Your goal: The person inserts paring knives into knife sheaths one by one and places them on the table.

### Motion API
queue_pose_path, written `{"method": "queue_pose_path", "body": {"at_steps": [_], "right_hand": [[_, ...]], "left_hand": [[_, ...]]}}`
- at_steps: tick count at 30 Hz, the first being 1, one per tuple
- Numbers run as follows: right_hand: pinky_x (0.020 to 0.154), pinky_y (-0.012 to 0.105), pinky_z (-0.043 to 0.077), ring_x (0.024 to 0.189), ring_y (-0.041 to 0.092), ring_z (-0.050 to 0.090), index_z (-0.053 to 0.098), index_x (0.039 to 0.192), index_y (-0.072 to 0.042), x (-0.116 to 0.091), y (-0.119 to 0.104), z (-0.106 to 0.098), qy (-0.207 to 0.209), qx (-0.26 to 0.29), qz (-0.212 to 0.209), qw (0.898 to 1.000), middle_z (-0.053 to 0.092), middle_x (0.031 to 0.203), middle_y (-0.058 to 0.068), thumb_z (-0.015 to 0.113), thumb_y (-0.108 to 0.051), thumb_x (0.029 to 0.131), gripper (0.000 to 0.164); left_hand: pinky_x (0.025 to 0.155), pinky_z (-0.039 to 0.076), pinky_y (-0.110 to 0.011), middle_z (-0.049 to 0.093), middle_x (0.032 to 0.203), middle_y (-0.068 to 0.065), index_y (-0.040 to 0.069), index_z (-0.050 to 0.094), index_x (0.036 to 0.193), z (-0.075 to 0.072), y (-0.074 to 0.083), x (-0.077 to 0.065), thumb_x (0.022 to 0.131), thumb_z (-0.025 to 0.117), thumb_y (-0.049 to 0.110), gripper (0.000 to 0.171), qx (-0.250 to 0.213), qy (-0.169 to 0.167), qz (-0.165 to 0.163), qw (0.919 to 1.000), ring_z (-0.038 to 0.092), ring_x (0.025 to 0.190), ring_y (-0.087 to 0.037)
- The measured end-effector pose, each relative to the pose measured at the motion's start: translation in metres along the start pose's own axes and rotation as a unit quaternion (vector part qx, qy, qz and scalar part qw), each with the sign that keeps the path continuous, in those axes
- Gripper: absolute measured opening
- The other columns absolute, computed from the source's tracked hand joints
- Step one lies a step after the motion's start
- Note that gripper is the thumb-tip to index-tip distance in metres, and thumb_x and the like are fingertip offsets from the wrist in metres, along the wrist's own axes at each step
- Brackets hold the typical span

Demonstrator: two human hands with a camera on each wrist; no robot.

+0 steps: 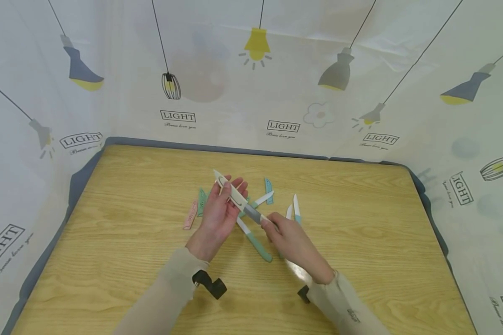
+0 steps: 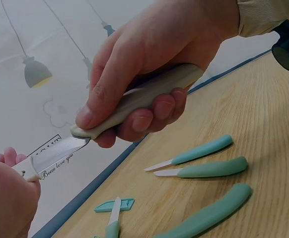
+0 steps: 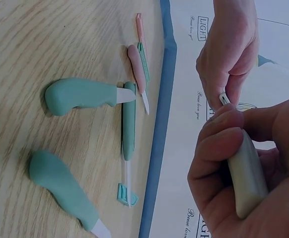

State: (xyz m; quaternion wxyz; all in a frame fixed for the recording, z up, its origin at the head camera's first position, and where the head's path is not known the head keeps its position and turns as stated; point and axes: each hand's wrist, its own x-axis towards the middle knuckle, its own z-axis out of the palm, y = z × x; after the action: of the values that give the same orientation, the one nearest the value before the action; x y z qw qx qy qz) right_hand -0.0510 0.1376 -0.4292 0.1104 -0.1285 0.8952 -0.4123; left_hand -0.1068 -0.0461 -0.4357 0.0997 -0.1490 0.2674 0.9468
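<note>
Holding the sheath (image 1: 237,199) palm-up, the left hand (image 1: 219,211) faces the right hand (image 1: 291,238) gripping the knife (image 1: 252,214).

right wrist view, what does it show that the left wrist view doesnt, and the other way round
Only the right wrist view: a pink-handled knife, a pink sheath and a green sheath.
Only the left wrist view: the right sleeve cuff, a black wrist device and a printed flower.
Both: the left hand holding the white sheath, the right hand gripping the cream-handled knife, green-handled knives and a turquoise sheath.
</note>
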Motion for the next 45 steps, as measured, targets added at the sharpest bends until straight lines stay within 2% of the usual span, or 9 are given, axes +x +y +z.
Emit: {"method": "queue_pose_path", "body": {"at_steps": [9, 15, 21, 28, 34, 41, 45], "right_hand": [[0.038, 0.019, 0.029, 0.044, 0.005, 0.036, 0.06, 0.092, -0.007, 0.007, -0.003, 0.002, 0.003, 0.009, -0.002, 1.0, 0.053, 0.063, -0.004, 0.046, -0.026, 0.103, 0.026], [0.037, 0.019, 0.027, 0.043, 0.005, 0.035, 0.061, 0.092, -0.006, 0.01, -0.006, 0.003, 0.011, 0.009, 0.0, 1.0, 0.053, 0.062, -0.004, 0.047, -0.025, 0.102, 0.026], [0.037, 0.02, 0.029, 0.043, 0.006, 0.036, 0.06, 0.09, -0.008, 0.014, -0.008, 0.004, 0.024, 0.005, -0.003, 1.0, 0.052, 0.062, -0.005, 0.048, -0.025, 0.101, 0.023], [0.038, 0.022, 0.033, 0.045, 0.007, 0.04, 0.061, 0.088, -0.01, 0.018, -0.008, 0.008, 0.043, -0.005, -0.004, 0.999, 0.054, 0.062, -0.006, 0.05, -0.027, 0.101, 0.024], [0.038, 0.022, 0.032, 0.045, 0.008, 0.04, 0.06, 0.085, -0.011, 0.021, -0.009, 0.01, 0.047, -0.007, 0.001, 0.999, 0.054, 0.06, -0.006, 0.051, -0.027, 0.1, 0.024], [0.037, 0.021, 0.03, 0.044, 0.007, 0.039, 0.059, 0.082, -0.011, 0.024, -0.01, 0.011, 0.051, -0.009, 0.0, 0.999, 0.053, 0.059, -0.005, 0.05, -0.028, 0.101, 0.027], [0.037, 0.022, 0.03, 0.044, 0.008, 0.039, 0.059, 0.082, -0.011, 0.025, -0.009, 0.012, 0.052, -0.009, 0.003, 0.999, 0.053, 0.059, -0.005, 0.051, -0.028, 0.1, 0.026]], "left_hand": [[0.103, 0.044, -0.037, 0.052, 0.126, -0.014, 0.011, 0.04, 0.133, 0.0, -0.005, 0.001, 0.104, 0.041, 0.018, 0.03, -0.007, 0.003, 0.012, 0.9999, 0.049, 0.125, -0.029], [0.1, 0.047, -0.036, 0.054, 0.119, -0.013, 0.012, 0.042, 0.13, 0.002, -0.007, 0.001, 0.104, 0.041, 0.018, 0.027, -0.006, 0.011, 0.017, 0.9998, 0.055, 0.116, -0.027], [0.1, 0.047, -0.036, 0.054, 0.118, -0.012, 0.012, 0.043, 0.127, 0.006, -0.009, 0.0, 0.104, 0.041, 0.018, 0.024, -0.002, 0.007, 0.021, 0.9998, 0.052, 0.12, -0.028], [0.105, 0.042, -0.039, 0.054, 0.117, -0.012, 0.011, 0.042, 0.127, 0.007, -0.013, -0.001, 0.104, 0.041, 0.018, 0.024, 0.0, 0.005, 0.023, 0.9997, 0.059, 0.107, -0.023], [0.106, 0.04, -0.038, 0.054, 0.117, -0.012, 0.009, 0.04, 0.129, 0.006, -0.018, -0.002, 0.104, 0.039, 0.016, 0.026, -0.001, 0.004, 0.032, 0.9995, 0.06, 0.106, -0.021], [0.108, 0.038, -0.042, 0.056, 0.112, -0.013, 0.007, 0.041, 0.124, 0.006, -0.027, -0.001, 0.104, 0.039, 0.016, 0.022, -0.003, 0.015, 0.045, 0.9989, 0.06, 0.105, -0.024], [0.107, 0.039, -0.041, 0.055, 0.115, -0.014, 0.007, 0.041, 0.126, 0.005, -0.029, 0.0, 0.104, 0.038, 0.016, 0.023, 0.0, 0.022, 0.046, 0.9987, 0.06, 0.108, -0.024]]}}
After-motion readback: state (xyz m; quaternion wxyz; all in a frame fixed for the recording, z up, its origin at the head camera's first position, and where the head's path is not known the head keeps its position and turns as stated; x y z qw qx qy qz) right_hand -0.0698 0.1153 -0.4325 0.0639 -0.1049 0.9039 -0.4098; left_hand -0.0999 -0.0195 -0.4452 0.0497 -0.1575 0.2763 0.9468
